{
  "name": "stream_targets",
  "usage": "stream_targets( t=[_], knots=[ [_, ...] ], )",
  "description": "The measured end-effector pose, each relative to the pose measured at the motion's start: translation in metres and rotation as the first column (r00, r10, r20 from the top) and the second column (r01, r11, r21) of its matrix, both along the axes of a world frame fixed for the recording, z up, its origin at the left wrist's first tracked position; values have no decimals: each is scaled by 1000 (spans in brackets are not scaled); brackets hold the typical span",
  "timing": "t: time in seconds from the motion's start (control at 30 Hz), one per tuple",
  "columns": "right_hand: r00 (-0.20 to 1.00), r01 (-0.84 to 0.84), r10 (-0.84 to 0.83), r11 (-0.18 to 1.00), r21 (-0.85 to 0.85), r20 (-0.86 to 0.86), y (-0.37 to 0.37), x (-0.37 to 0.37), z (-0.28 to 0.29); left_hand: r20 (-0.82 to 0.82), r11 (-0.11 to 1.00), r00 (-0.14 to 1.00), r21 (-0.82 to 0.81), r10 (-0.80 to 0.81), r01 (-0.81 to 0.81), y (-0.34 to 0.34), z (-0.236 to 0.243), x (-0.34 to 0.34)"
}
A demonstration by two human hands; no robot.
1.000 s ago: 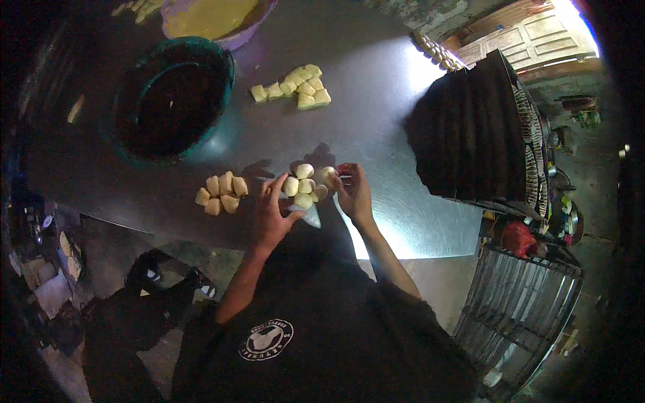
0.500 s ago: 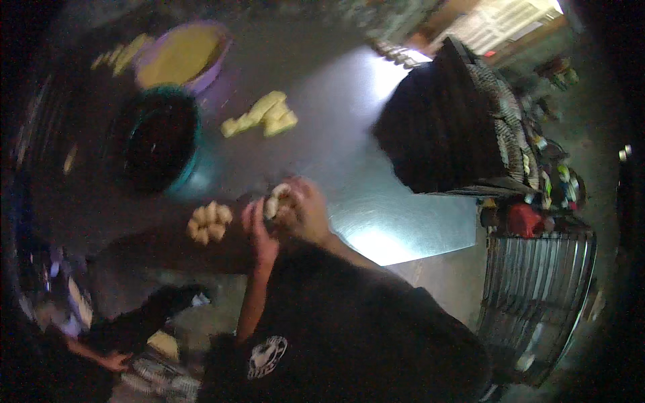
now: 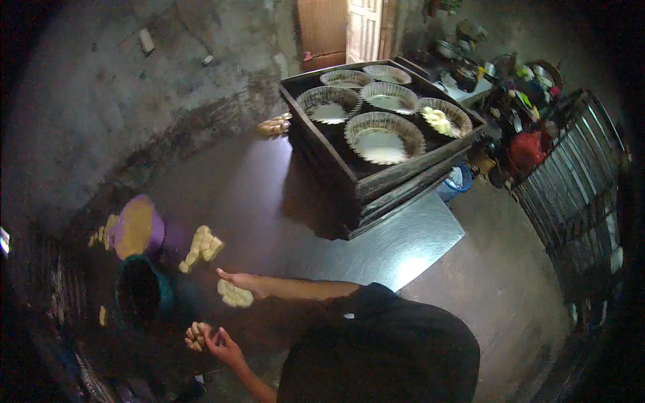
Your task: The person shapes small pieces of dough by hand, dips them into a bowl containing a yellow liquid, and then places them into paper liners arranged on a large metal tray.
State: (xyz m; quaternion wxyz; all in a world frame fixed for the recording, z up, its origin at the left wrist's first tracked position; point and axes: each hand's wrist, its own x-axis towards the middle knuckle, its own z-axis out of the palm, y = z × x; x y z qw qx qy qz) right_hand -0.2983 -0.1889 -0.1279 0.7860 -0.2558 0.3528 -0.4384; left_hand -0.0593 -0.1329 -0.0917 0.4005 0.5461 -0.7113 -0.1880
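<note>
My right hand [image 3: 243, 279] is closed at the edge of a pale, lumpy piece of dough [image 3: 235, 294], with the thumb pointing left. Lower down, my left hand [image 3: 223, 346] has its fingers apart beside a cluster of brownish dough pieces [image 3: 195, 336]. Its fingertips reach the cluster's right side; whether they grip it cannot be made out. Further off on the metal table [image 3: 269, 245] lies a loose heap of pale dough strips [image 3: 203, 247].
A purple tub [image 3: 153, 228] of yellowish contents and a dark green-rimmed tub [image 3: 164, 289] stand left. Stacked black trays [image 3: 363, 191] occupy the table's far right; the top one holds several fluted paper cups [image 3: 384, 138], one with dough. A slatted rack [image 3: 571, 195] stands right.
My view has swung, bringing the stacked trays' top into sight. My hands, close together before, are now apart: the right at the pale dough, the left at the brownish cluster.
</note>
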Motion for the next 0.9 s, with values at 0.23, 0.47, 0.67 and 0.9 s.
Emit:
stream_targets(
  t=[0.23, 0.47, 0.67, 0.9],
  knots=[
    [937, 245, -153, 928, -279, 313, 212, -135, 222, -217, 839, 975, 519, -56, 164, 37, -43, -67],
    [28, 362, -683, 687, -630, -730, 260, -283, 331, -309, 767, 917, 514, -253, 385, 51, -105, -130],
    [-202, 276, -387, 859, -432, -899, 244, -331, 298, -471, 686, 798, 438, -375, 581, 30, -95, -132],
    [-269, 217, -805, 484, -848, -528, 194, -187, 322, -468, 742, 863, 507, -190, 438, 15, -41, -70]
  ],
)
